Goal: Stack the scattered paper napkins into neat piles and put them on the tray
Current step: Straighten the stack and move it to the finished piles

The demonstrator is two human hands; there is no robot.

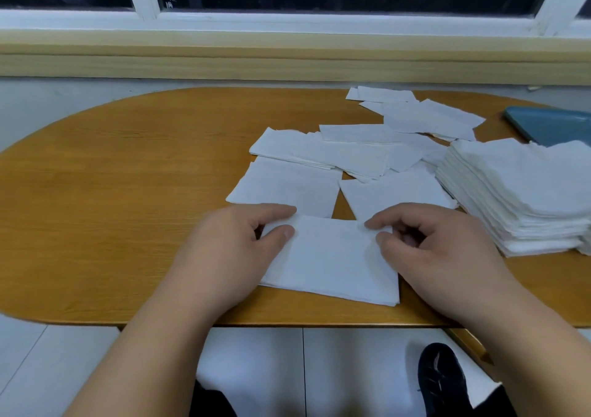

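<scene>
A thin stack of white paper napkins (332, 263) lies near the front edge of an oval wooden table (128, 192), long side running left to right. The left hand (236, 244) pinches its left far corner and the right hand (438, 247) its right. The blue plastic tray (550, 125) sits far right, nearer the right hand, behind a tall napkin pile (524, 199) that partly blocks the way. Loose scattered napkins (351, 151) lie just beyond the stack.

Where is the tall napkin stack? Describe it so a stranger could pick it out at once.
Start at the oval wooden table and go to its right end, where a blue tray lies. Just in front of the tray sits the tall napkin stack. It alone is many layers thick; the loose napkins beside it lie only a few sheets deep.
</scene>
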